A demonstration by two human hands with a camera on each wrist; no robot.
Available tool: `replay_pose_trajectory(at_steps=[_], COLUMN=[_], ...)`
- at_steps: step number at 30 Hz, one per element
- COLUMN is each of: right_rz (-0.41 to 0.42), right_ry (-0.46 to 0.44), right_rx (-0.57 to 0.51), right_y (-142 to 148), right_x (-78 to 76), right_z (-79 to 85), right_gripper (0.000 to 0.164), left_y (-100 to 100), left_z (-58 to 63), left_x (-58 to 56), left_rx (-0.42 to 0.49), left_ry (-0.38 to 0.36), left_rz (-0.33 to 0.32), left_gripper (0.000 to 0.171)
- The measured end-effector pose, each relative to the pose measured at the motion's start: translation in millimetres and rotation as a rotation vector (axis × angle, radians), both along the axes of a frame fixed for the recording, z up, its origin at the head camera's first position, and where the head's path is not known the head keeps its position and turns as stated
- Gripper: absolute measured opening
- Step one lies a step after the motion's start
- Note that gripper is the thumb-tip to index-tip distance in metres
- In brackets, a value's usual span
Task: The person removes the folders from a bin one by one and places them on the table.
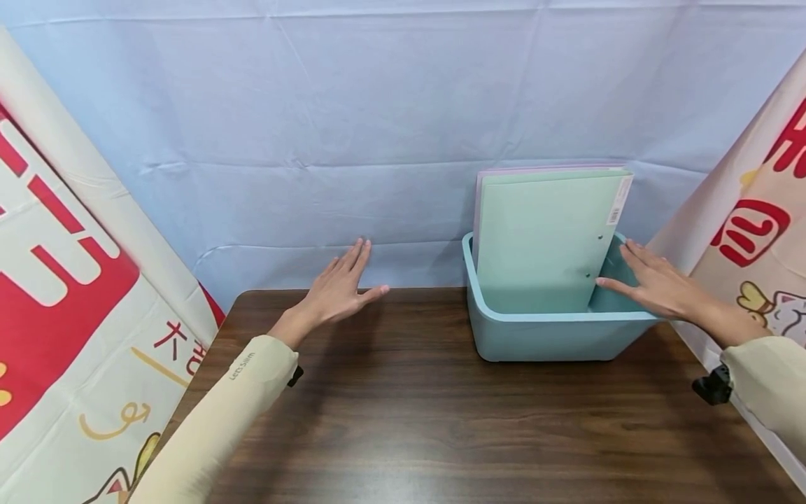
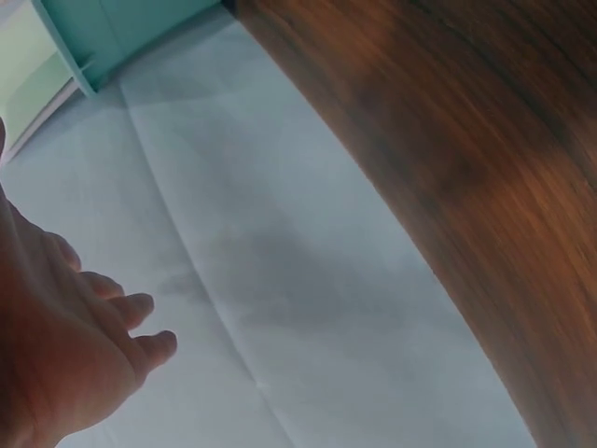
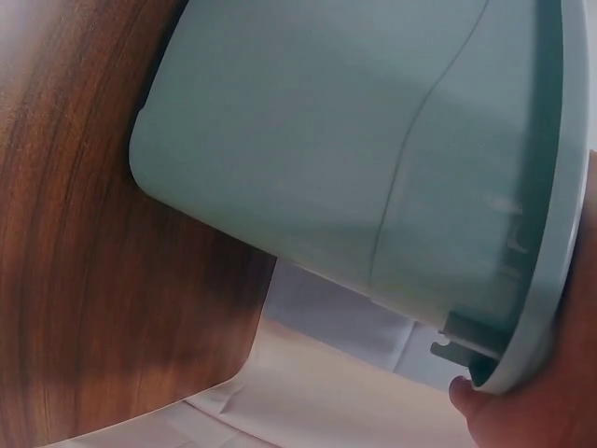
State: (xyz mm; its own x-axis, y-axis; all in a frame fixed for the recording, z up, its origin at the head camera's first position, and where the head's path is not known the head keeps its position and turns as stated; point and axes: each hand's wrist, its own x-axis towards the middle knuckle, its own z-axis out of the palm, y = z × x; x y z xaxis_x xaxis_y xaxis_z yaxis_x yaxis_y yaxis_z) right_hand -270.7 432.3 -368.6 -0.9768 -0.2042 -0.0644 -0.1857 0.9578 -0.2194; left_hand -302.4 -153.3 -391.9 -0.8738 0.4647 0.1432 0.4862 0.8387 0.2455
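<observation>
A light teal plastic bin (image 1: 554, 340) stands at the back right of the table. A pale green folder (image 1: 541, 238) with a white barcode label (image 1: 618, 203) leans upright inside it, and a lilac folder (image 1: 478, 210) shows behind. My right hand (image 1: 661, 283) is at the bin's right end, fingers extended and thumb apart, overlapping the rim. From the right wrist, that hand (image 3: 541, 401) appears right beside the bin's rim (image 3: 552, 271). My left hand (image 1: 336, 290), holding nothing, hovers near the table's back edge with fingers straight and thumb spread.
The dark wooden table (image 1: 428, 420) ends against a pale blue cloth (image 1: 352, 126) hanging behind it. Printed cloths with red shapes hang at the left (image 1: 75, 280) and right (image 1: 755, 231). Black straps show at both wrists.
</observation>
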Motion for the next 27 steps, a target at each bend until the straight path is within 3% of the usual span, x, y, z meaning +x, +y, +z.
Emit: replay_pose_trajectory(at_steps=[14, 27], right_rz=[-0.006, -0.022], right_ry=[-0.003, 0.003], right_rx=[-0.041, -0.074], right_y=[5, 4], right_x=[-2.4, -0.7], right_z=[-5.3, -7.5], right_gripper=[0.1, 0.101], left_y=[16, 34], left_z=[-3.2, -4.0], left_x=[-4.6, -4.8], left_rx=[0.103, 0.262], left_ry=[0.027, -0.017], left_rz=[-0.048, -0.063], left_gripper=[0.1, 0.104])
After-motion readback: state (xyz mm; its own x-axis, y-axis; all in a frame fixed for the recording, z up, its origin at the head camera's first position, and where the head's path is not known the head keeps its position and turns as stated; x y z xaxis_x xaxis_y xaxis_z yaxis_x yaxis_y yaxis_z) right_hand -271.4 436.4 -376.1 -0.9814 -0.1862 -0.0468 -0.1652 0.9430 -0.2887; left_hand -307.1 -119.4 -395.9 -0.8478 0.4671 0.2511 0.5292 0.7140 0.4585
